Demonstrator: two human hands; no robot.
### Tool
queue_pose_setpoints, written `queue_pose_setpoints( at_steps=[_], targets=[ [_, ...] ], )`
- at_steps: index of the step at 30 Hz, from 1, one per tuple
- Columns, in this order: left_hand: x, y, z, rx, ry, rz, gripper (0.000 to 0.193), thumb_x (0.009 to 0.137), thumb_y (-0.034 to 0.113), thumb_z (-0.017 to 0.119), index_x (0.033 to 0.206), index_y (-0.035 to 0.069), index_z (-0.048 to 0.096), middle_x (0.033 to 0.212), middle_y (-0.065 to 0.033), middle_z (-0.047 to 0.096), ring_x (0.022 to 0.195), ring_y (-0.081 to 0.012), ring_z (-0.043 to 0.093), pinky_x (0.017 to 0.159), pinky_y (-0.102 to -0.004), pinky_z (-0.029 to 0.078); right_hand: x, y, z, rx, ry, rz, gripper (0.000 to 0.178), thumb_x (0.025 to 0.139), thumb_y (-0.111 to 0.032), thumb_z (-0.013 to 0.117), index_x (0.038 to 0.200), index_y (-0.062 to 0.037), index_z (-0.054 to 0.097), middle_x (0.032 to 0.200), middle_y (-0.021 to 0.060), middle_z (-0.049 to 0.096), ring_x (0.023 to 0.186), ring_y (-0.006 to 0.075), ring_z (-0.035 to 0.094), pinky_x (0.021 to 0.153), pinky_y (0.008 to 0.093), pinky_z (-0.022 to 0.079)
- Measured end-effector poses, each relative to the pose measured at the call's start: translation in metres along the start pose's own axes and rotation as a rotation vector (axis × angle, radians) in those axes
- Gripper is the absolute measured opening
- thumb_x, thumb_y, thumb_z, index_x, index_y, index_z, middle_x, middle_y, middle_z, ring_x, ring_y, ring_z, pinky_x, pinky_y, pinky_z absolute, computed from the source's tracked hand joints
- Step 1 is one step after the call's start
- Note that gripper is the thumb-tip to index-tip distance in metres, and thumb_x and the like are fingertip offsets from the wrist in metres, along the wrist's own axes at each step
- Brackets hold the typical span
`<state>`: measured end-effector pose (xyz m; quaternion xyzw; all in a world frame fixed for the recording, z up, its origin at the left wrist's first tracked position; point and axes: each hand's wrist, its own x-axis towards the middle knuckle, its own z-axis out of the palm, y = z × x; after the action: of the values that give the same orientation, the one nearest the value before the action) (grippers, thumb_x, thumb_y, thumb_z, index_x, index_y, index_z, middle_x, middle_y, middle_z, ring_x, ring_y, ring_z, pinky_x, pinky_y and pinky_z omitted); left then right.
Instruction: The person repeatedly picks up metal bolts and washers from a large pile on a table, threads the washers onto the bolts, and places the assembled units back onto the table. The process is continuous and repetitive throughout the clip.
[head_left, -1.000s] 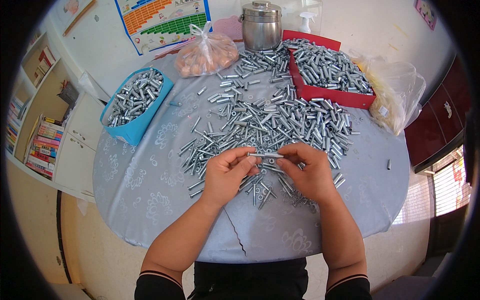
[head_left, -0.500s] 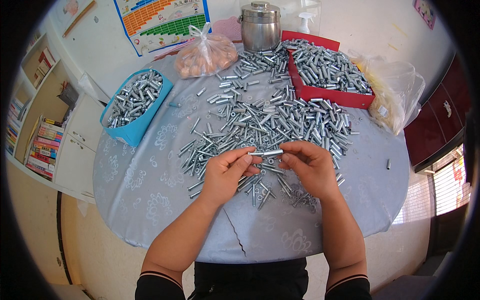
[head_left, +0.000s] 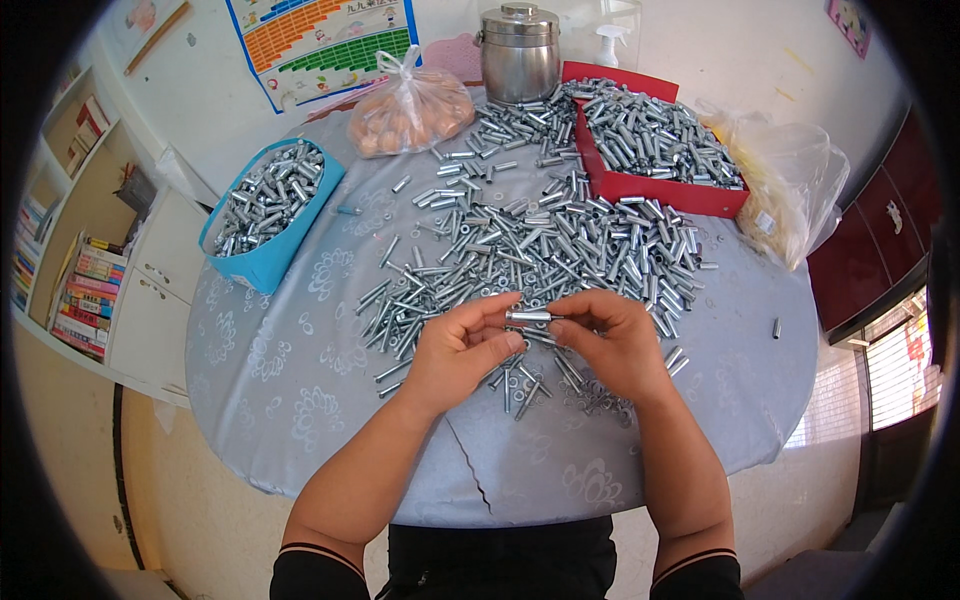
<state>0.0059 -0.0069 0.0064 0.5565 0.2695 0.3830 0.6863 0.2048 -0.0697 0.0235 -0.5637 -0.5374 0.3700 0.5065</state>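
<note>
Over the near part of a heap of loose metal fasteners [head_left: 560,245], both my hands are at one silvery expansion bolt [head_left: 528,316] with a metal sleeve, lying roughly level. My right hand [head_left: 618,345] pinches its right end between thumb and fingers. The fingers of my left hand [head_left: 455,355] curl about the left end, with the thumb a little below it; that contact is partly hidden. Below my hands lie thin bolts [head_left: 520,390] and small washers and nuts.
A blue box [head_left: 270,265] full of metal sleeves stands at left, a red box [head_left: 665,200] heaped with them at far right. Behind are a tied bag of eggs [head_left: 410,115], a steel pot [head_left: 520,55] and a clear plastic bag [head_left: 790,190]. One sleeve [head_left: 777,328] lies alone at right.
My hands have come closer together, and the bolt's thin rod no longer shows beyond the sleeve. The left thumb has dropped away from the rod, and the bolt sits slightly lower.
</note>
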Motion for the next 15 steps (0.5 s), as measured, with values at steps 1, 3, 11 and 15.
queue_pose_setpoints(
  at_steps=[1, 3, 11, 15],
  targets=[
    [0.0, 0.0, 0.001, -0.033, 0.004, 0.035, 0.031, 0.092, -0.001, 0.062, 0.122, -0.004, 0.061, 0.101, -0.0101, 0.069, 0.089, -0.0126, 0.067, 0.079, -0.0228, 0.055, 0.0, 0.0, 0.001, 0.008, -0.003, -0.006, 0.018, 0.084, -0.002, 0.072, 0.102, -0.0003, 0.07, 0.084, 0.0038, 0.068, 0.074, 0.0081, 0.062, 0.066, 0.0227, 0.049],
    [0.0, -0.002, -0.003, -0.006, -0.007, -0.006, 0.028, 0.091, -0.001, 0.063, 0.119, -0.004, 0.062, 0.1, -0.01, 0.069, 0.088, -0.0126, 0.067, 0.078, -0.023, 0.056, -0.001, -0.001, 0.003, 0.047, -0.033, -0.018, 0.018, 0.084, -0.002, 0.072, 0.101, -0.0001, 0.07, 0.084, 0.004, 0.068, 0.074, 0.0084, 0.062, 0.066, 0.0227, 0.049],
    [-0.001, -0.003, -0.006, 0.072, 0.046, 0.012, 0.02, 0.09, -0.001, 0.064, 0.11, -0.004, 0.064, 0.098, -0.0105, 0.069, 0.083, -0.0135, 0.067, 0.077, -0.025, 0.056, 0.002, -0.004, -0.001, 0.066, 0.068, 0.006, 0.014, 0.088, -0.007, 0.069, 0.099, 0.0015, 0.069, 0.081, 0.004, 0.069, 0.069, 0.0089, 0.061, 0.063, 0.0231, 0.049],
    [0.002, -0.005, -0.008, 0.08, 0.118, 0.05, 0.02, 0.089, -0.002, 0.064, 0.109, -0.003, 0.064, 0.093, -0.0073, 0.068, 0.081, -0.0105, 0.065, 0.074, -0.023, 0.054, 0.012, -0.001, -0.027, 0.142, 0.445, 0.026, 0.014, 0.091, -0.01, 0.066, 0.099, 0.001, 0.069, 0.079, 0.0027, 0.067, 0.062, 0.0067, 0.057, 0.057, 0.0217, 0.047]
  ],
)
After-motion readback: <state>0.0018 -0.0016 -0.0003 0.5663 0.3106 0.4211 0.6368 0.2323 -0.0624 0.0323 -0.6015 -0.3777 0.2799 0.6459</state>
